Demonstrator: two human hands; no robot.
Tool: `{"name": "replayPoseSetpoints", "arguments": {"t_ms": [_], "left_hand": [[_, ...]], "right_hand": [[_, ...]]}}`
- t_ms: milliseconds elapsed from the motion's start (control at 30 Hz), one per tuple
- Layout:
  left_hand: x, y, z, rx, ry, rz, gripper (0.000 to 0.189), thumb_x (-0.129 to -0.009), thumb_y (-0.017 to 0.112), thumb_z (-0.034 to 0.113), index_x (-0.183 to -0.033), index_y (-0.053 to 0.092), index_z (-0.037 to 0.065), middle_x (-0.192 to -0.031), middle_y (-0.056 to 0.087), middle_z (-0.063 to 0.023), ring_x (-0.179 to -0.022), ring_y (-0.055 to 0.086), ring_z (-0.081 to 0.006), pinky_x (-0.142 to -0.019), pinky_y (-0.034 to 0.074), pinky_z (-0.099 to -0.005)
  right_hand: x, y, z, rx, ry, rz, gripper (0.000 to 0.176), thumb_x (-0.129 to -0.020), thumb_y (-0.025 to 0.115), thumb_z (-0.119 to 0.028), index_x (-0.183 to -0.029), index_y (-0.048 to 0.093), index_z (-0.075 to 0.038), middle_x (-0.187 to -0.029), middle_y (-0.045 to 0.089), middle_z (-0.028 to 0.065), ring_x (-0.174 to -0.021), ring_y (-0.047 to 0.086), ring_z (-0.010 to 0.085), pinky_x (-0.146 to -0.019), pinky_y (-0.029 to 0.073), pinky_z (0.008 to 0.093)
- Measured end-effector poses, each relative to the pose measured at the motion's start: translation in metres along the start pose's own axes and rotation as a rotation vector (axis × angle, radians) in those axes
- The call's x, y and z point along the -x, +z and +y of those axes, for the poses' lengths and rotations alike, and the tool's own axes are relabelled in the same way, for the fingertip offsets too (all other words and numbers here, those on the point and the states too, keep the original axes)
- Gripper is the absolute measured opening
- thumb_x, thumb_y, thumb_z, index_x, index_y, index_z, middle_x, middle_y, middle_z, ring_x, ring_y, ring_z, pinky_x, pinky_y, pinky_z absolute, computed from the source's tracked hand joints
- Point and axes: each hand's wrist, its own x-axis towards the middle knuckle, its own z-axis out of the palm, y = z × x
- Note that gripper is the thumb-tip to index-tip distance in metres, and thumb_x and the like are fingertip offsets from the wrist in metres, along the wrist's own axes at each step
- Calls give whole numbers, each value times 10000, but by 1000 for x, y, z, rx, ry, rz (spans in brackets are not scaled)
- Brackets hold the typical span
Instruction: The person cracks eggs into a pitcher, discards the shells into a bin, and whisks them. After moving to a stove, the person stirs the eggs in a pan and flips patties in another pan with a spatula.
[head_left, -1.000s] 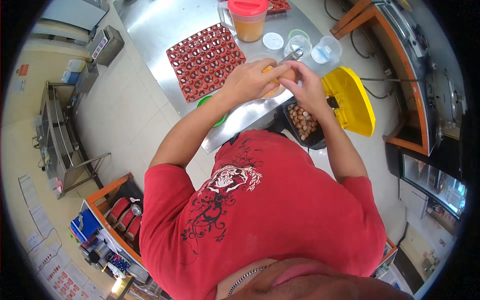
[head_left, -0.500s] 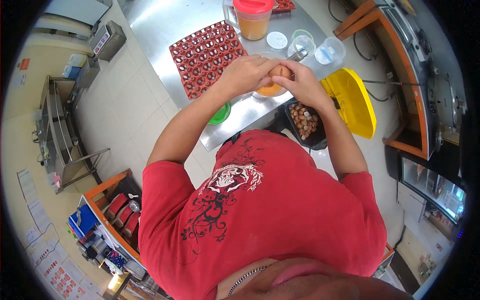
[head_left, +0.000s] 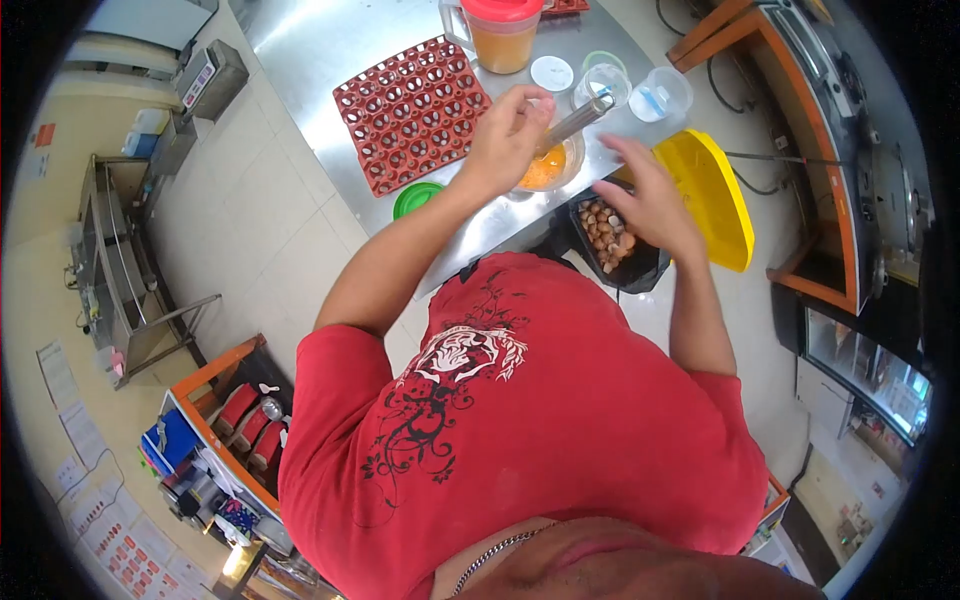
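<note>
My left hand (head_left: 512,138) is beside the clear bowl (head_left: 575,172), its fingers loosely bent and apart, with nothing visible in them. Inside the bowl lies orange-yellow egg (head_left: 545,170). A metal whisk handle (head_left: 583,118) slants up out of it, close to my left fingertips. To the right, my right hand (head_left: 652,200) is spread and empty above the edge of a black-lined bin (head_left: 648,272). Brown eggshells (head_left: 602,230) fill the bin, one piece just under my right hand.
On the steel table (head_left: 300,60) are a red egg tray (head_left: 412,115), a red-lidded jug (head_left: 500,45), a green lid (head_left: 415,198), a white lid (head_left: 552,73) and clear containers (head_left: 662,95). A yellow lid (head_left: 725,205) stands right of the bin.
Both hands held a brown egg together over the bowl; now they are apart and the egg is gone from them. My right hand has moved right and down, over the bin.
</note>
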Motion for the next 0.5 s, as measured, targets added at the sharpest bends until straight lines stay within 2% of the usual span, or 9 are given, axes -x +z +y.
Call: {"name": "replayPoseSetpoints", "arguments": {"t_ms": [33, 67, 133, 167, 233, 267, 367, 467, 500], "left_hand": [[4, 9, 10, 17, 28, -14, 541, -1173, 425, 511, -1415, 585, 55, -998, 601, -29, -977, 613, -151, -901, 524, -327], [6, 19, 12, 17, 64, -22, 581, -1171, 378, 542, -1431, 569, 58, -1046, 592, -50, -1022, 607, -162, -939, 510, -328], [7, 32, 14, 18, 138, -32, 664, -1168, 284, 604, -1463, 537, 65, -1140, 574, -91, -1111, 595, -185, -1013, 480, -331], [8, 35, 15, 70, 127, -126, 778, -1133, 189, 693, -1526, 480, 88, -1285, 567, -135, -1201, 602, -231, -1049, 475, -336], [8, 31, 13, 61, 192, -146, 719, -1138, 291, 657, -1552, 451, 92, -1363, 562, -152, -1263, 597, -259, -1083, 469, -352], [9, 28, 13, 56, 224, -154, 698, -1140, 343, 639, -1565, 437, 94, -1402, 559, -160, -1294, 595, -273, -1100, 466, -360], [4, 11, 26, -262, 441, -70, 601, -1100, 584, 490, -1541, 497, 91, -1463, 567, -166, -1319, 606, -313, -1114, 480, -398], [1, -6, 16, -468, 555, -109, 543, -983, 763, 244, -1469, 590, 75, -1413, 608, -163, -1282, 626, -348, -1110, 503, -424], [3, -6, 14, -502, 595, -117, 523, -960, 774, 204, -1441, 616, 73, -1400, 619, -162, -1269, 635, -349, -1097, 519, -426]], "right_hand": [[-6, 6, -26, -192, 22, 3, 674, -899, 811, -157, -1515, 553, -69, -1379, 618, 170, -1167, 643, 327, -986, 530, 402], [-12, 22, -26, -202, -86, 49, 676, -878, 830, -121, -1497, 561, -77, -1357, 620, 167, -1140, 643, 309, -916, 547, 384], [-23, 42, -30, -236, -55, 215, 615, -867, 846, -109, -1428, 598, -63, -1304, 646, 161, -1068, 657, 308, -875, 553, 368], [-24, 41, -27, -215, -36, 235, 584, -870, 844, -101, -1403, 609, -56, -1282, 656, 160, -1058, 664, 314, -879, 555, 368], [-25, 37, -20, -170, -1, 270, 523, -875, 839, -85, -1352, 630, -41, -1239, 676, 158, -1038, 678, 324, -887, 557, 369], [-23, 35, -16, -148, -64, 311, 495, -883, 828, -77, -1337, 635, -33, -1222, 682, 161, -1040, 684, 329, -898, 558, 374], [-16, 35, 4, -88, -225, 412, 421, -907, 785, -48, -1301, 642, -6, -1199, 690, 180, -1081, 699, 340, -940, 561, 395], [-15, 43, 30, 18, -202, 291, 413, -914, 776, -54, -1302, 645, -7, -1204, 691, 192, -1069, 698, 352, -939, 562, 398], [-14, 41, 25, -24, -191, 300, 411, -921, 776, -62, -1308, 647, -5, -1196, 700, 186, -1061, 702, 338, -931, 564, 394]]}}
